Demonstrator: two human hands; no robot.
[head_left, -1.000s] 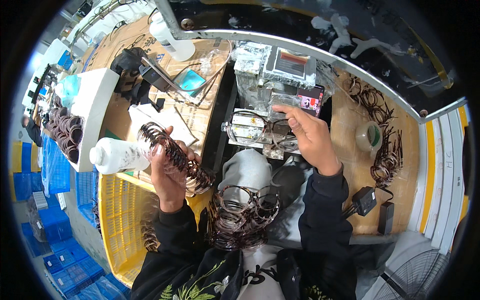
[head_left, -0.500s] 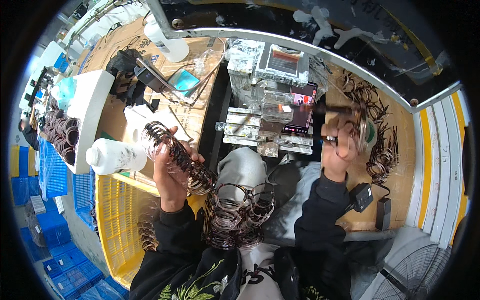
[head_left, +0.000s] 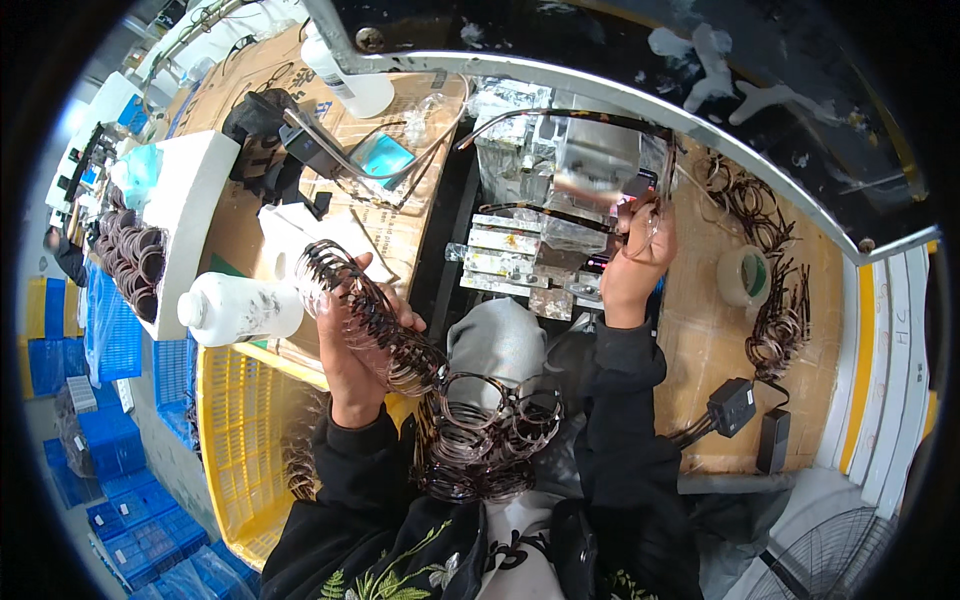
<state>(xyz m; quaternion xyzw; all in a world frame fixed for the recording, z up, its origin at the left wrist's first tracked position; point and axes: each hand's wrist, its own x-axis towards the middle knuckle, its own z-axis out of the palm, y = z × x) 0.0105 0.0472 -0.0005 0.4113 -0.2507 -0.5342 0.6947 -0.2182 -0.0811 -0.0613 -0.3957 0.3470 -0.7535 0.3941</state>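
My left hand (head_left: 350,345) is wrapped around a row of nested eyeglass frames (head_left: 385,325), dark brown and glossy. The lower end of that row meets a pile of similar glasses frames (head_left: 475,455) on my lap. With bent fingers, my right hand (head_left: 638,270) grips one pair of tortoiseshell glasses (head_left: 590,118) by its front. Both of its temples are unfolded and point left, above the metal machine fixture (head_left: 500,240). The lens area is partly hidden by my fingers and blurred. Behind that hand, a phone (head_left: 645,184) with a lit screen is mostly covered.
A white bottle (head_left: 240,308) lies tilted at left, above a yellow basket (head_left: 235,440). On the right-hand board are loose glasses parts (head_left: 780,320), a tape roll (head_left: 742,275) and a black adapter (head_left: 731,405). A dark metal-edged panel (head_left: 600,50) overhangs the far side.
My right hand has moved left from beside the tape roll toward the fixture, bringing the glasses with it. The left hand keeps its hold on the row of frames. The view has shifted slightly.
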